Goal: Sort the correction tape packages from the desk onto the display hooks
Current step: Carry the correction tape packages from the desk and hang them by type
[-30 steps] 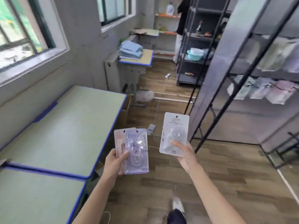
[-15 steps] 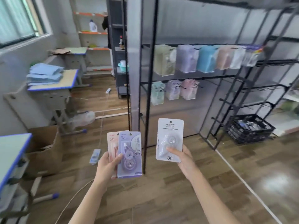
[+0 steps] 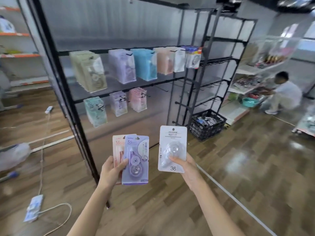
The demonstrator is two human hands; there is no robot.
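Upright in the left hand (image 3: 111, 171): purple package (image 3: 136, 159) overlapping a pink package (image 3: 117, 147) behind it. Upright in the right hand (image 3: 185, 169): white package (image 3: 172, 147), clear blister, printed "36". Beyond, on display hooks (image 3: 214, 63): blurred rows of hung packages (image 3: 144, 65), probably correction tape too.

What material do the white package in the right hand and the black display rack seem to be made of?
The white package looks like a matte card backing with a clear plastic blister: the raised dome is see-through and catches light. The black display rack seems to be metal with a dark, dull coating, judging by its thin straight bars and slim hooks; painted or powder-coated, I cannot tell.
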